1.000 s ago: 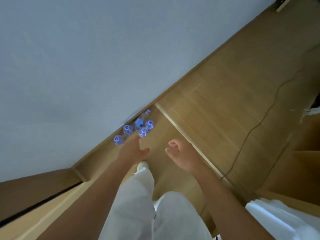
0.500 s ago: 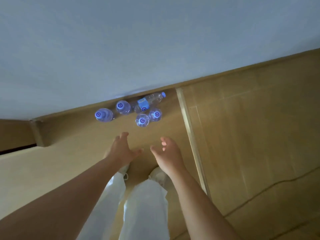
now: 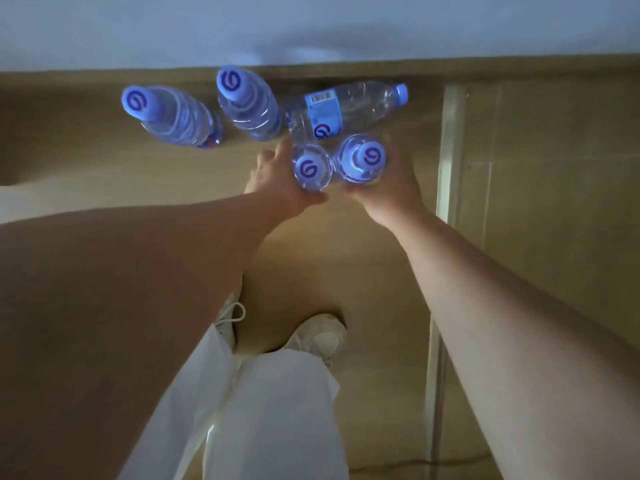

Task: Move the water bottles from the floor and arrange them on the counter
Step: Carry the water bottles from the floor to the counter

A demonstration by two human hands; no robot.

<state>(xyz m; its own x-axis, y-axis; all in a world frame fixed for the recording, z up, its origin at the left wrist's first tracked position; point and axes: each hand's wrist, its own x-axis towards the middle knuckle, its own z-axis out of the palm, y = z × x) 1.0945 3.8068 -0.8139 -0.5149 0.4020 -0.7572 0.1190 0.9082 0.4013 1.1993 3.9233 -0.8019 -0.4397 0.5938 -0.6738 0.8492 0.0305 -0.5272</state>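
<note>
The fingers of the left hand (image 3: 277, 181) are curled round the near-left upright bottle (image 3: 312, 168), the thumb showing under its near side. The right hand (image 3: 391, 188) wraps the near-right upright bottle (image 3: 363, 157) from the right and below; its fingers are mostly hidden behind the bottle, but the palm cups it closely. These two bottles stand side by side, just about touching, each with a pale blue cap bearing a purple swirl.

Counting outward, there are five water bottles in all. Just beyond the held pair lies one bottle on its side (image 3: 346, 107), cap pointing right, its blue label and barcode facing up. To the left of that stands a fourth bottle (image 3: 247, 103), and further left again a fifth (image 3: 169, 116), both upright and close to the wooden skirting (image 3: 485, 69) at the foot of the pale wall (image 3: 311, 26).

All five are on the wooden floor (image 3: 104, 168). A pale strip (image 3: 446, 150) runs along the floor to the right of the right hand.

Nearer in, both bare forearms reach out from the near edge, above white trousers (image 3: 277, 410) and two white shoes: the right shoe (image 3: 318, 337) in plain view and the left shoe (image 3: 228, 320) partly hidden under the left arm.
</note>
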